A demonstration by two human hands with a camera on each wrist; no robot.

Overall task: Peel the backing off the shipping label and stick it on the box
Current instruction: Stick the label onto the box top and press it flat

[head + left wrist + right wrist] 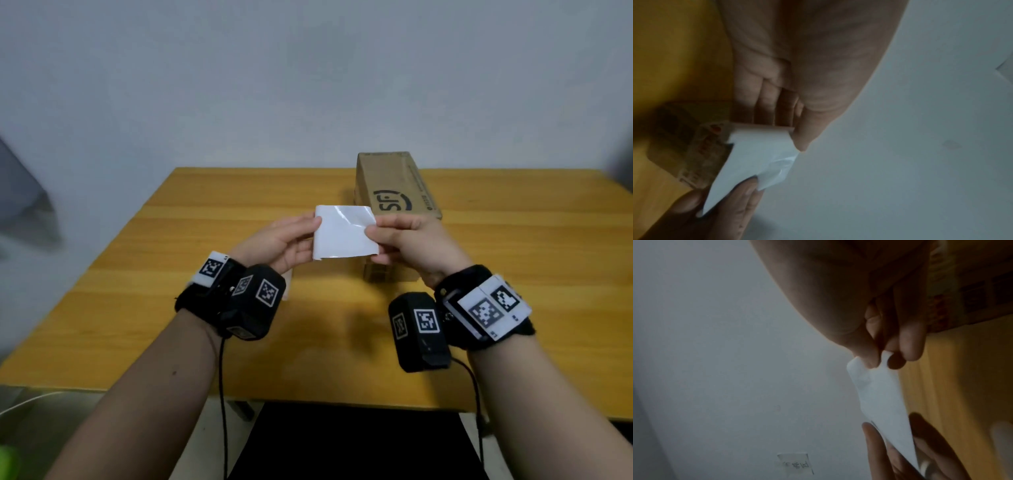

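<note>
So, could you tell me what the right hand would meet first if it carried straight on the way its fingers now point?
Probably the left hand: the right hand points leftward along the label both pinch. Depth is unclear.

A plain pale grey-white wall (pixel 308 75) is seen behind the worktop (pixel 171 308), whose surface is of yellow-orange wood grain; a small paper note (pixel 795 463) with handwriting is fixed to the wall; a blurred grey shape (pixel 20 192) is seen at the left edge; a dark area (pixel 342 445) lies below the worktop's near edge; the light is soft and even.
</note>
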